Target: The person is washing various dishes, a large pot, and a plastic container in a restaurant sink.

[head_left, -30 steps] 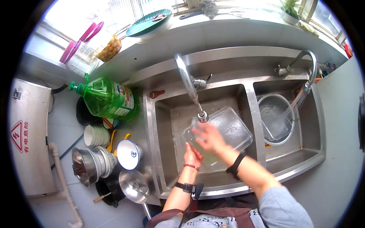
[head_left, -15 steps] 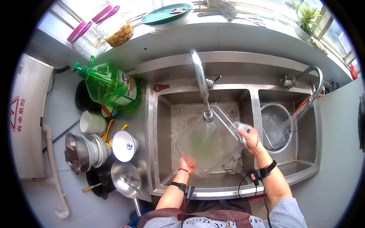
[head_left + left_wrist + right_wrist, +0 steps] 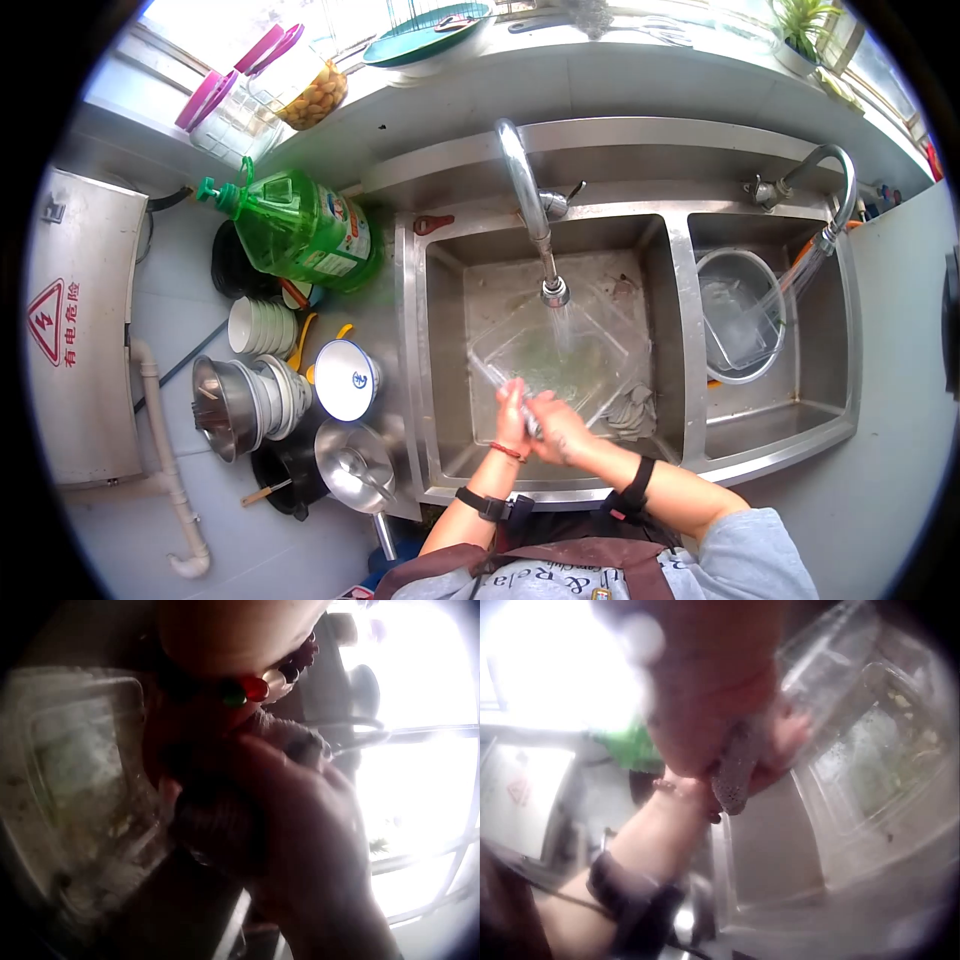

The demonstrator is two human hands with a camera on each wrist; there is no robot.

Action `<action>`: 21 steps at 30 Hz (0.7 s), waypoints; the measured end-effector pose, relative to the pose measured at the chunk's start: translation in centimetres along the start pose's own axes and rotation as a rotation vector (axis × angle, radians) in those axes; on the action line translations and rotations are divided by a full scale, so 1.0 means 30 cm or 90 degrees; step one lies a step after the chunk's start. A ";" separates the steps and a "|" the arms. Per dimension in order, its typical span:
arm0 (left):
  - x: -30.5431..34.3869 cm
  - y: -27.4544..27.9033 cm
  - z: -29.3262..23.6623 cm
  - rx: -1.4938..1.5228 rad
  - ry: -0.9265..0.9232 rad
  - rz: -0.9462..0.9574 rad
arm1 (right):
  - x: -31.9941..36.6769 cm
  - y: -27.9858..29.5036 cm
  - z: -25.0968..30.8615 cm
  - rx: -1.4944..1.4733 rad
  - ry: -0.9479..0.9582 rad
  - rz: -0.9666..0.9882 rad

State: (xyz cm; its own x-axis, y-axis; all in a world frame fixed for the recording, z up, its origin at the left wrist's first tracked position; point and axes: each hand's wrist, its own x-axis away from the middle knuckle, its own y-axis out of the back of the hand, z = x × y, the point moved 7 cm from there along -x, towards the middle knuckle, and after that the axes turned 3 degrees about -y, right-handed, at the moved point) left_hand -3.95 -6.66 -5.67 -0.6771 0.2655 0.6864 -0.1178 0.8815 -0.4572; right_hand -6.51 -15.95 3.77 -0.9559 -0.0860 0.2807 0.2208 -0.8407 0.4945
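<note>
A clear plastic container (image 3: 595,375) with water in it sits in the larger sink basin under the running tap. My left hand (image 3: 512,415) holds its near left rim, most of its fingers hidden behind the other hand in the left wrist view. Close against it, my right hand (image 3: 562,432) grips a wet grey cloth (image 3: 735,780). One end of this cloth pokes out below the palm in the right wrist view. Water streams from the faucet (image 3: 554,290) into the container.
A crumpled greyish item (image 3: 630,412) lies at the basin's front right. The smaller basin holds a round bowl (image 3: 742,372) under a second running tap (image 3: 828,240). Bowls (image 3: 347,380), a ladle (image 3: 355,465) and a green detergent bottle (image 3: 300,230) stand to the left.
The container was shifted and tilted about in the basin and now lies lower under the stream. My right hand went out to its right edge with the cloth, then came back beside my left hand.
</note>
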 end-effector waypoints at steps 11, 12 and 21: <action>-0.016 0.152 -0.289 0.078 0.003 0.160 | -0.002 0.432 -0.207 0.461 0.329 -0.089; 0.010 0.115 -0.296 0.184 -0.003 0.145 | -0.004 0.380 -0.193 0.488 0.327 -0.073; -0.009 0.183 0.045 -0.009 0.025 0.040 | 0.031 -0.046 -0.060 0.248 0.352 -0.003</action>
State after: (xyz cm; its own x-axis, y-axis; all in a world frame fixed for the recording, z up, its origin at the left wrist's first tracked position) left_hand -5.39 -2.44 -9.14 -0.6538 0.3354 0.6782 -0.0655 0.8679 -0.4924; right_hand -8.04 -15.84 1.85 -0.8925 -0.4310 -0.1328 0.1715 -0.5968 0.7838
